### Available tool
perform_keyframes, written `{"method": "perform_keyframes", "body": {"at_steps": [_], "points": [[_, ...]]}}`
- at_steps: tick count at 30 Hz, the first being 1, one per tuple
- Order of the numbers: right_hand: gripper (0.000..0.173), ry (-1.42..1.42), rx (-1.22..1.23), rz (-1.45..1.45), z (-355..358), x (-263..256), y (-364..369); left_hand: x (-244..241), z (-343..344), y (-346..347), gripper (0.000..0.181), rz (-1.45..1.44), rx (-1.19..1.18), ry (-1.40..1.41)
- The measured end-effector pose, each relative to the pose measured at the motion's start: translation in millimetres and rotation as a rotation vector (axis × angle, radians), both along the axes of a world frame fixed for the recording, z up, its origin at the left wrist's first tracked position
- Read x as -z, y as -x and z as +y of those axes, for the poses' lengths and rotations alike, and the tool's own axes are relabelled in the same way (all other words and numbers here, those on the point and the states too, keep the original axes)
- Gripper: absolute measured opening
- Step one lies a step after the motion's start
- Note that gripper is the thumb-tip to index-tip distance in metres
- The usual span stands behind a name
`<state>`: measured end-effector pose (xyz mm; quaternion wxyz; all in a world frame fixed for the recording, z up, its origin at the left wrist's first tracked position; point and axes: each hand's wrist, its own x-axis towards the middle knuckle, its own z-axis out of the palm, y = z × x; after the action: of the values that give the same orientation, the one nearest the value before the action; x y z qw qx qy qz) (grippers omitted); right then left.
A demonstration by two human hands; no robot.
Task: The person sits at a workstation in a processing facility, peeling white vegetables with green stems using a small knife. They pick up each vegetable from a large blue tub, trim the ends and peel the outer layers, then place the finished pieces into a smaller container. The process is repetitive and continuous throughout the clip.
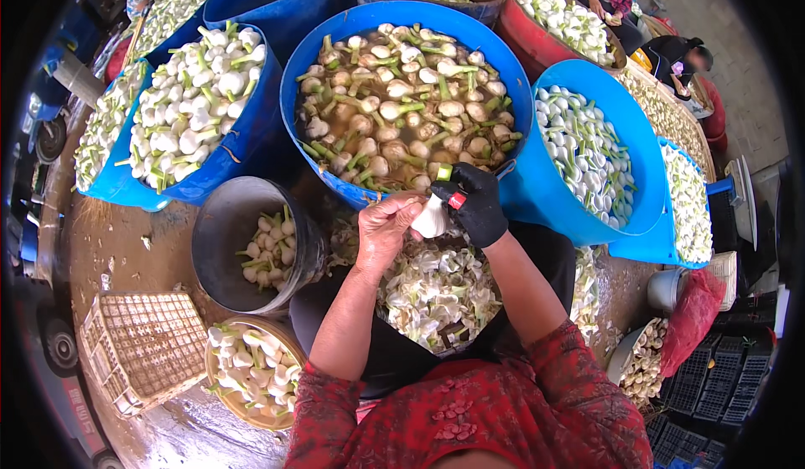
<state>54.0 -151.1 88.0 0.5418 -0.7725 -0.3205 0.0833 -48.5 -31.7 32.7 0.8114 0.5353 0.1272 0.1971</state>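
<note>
A white garlic bulb [431, 217] with a short cut green stem is between my hands, above the near rim of a blue tub [290, 85]. The bare fingers of my left hand [388, 225] pinch the side of the bulb. My right hand [479, 205], in a black glove, closes around the stem. A small red piece [457, 200] shows at the gloved fingers; whether it is a tool handle or a wrap, I cannot tell. Unpeeled garlic bulbs [402, 107] float in brown water in the tub. Beneath my hands, between my knees, lies a heap of garlic skins [440, 293].
Peeled garlic fills a blue bucket [255, 123] at left and a light-blue bucket [644, 179] at right. Several bulbs lie in a black bucket [214, 249]. Nearer are a round basket [251, 422] of garlic and a plastic crate [148, 349]. Other people sit at upper right.
</note>
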Motion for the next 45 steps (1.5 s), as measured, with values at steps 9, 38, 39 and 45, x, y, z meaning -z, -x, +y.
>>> {"method": "perform_keyframes", "body": {"at_steps": [9,38,39,45], "points": [[0.012,-0.226,0.443,-0.273,-85.9,-0.9,-67.5,7.7,-0.7,4.2,0.011,0.114,0.121,-0.002],[0.031,0.203,-0.256,-0.185,47.8,49.9,-79.1,0.7,23.1,-7.0,0.040,0.232,-0.052,0.213],[0.030,0.139,-0.291,-0.181,43.5,43.7,-69.7,2.5,26.6,-6.9,0.045,0.216,-0.066,0.289],[0.025,-0.099,-0.442,-0.006,25.7,35.1,-34.5,-4.5,29.2,-5.1,0.032,0.142,0.005,0.571]]}}
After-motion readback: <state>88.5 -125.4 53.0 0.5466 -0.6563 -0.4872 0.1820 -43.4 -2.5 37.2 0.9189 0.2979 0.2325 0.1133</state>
